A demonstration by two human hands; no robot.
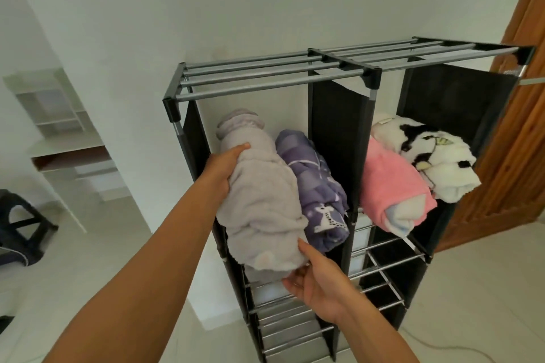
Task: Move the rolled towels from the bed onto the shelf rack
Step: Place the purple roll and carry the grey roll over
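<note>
A black shelf rack (342,66) with metal bars stands against the white wall. In its upper left compartment lies a rolled light grey towel (259,203), beside a rolled purple patterned towel (312,186). My left hand (225,168) grips the grey roll on its left side. My right hand (318,283) holds the roll's near end from below. The upper right compartment holds a rolled pink towel (389,188) and a rolled white towel with black patches (433,156). The bed is out of view.
A brown wooden door (516,127) stands right of the rack. A white desk with shelves (59,138) sits at the left wall, with a dark stool (20,224) near it. The rack's lower tiers (380,283) show bare metal bars. The floor is pale tile.
</note>
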